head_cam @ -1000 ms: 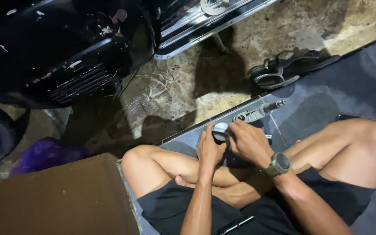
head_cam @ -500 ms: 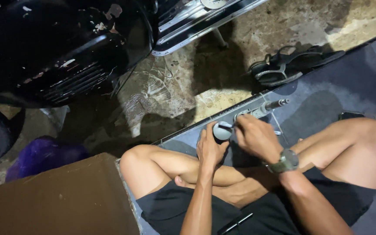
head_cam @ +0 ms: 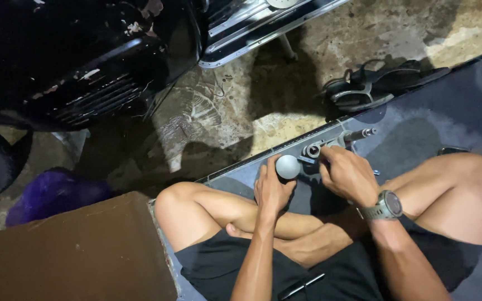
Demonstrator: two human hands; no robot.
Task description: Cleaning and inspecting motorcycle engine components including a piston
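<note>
Gripping a smooth grey ball [head_cam: 288,166], left hand [head_cam: 271,189]; right hand [head_cam: 348,174] clasps ribbed metal fitting [head_cam: 330,146].

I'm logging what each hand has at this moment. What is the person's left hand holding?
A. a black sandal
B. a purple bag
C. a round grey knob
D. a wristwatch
C. The left hand is closed around a round grey knob, held just in front of the crossed legs, while the right hand rests on the grey metal part lying on the dark mat.
</note>
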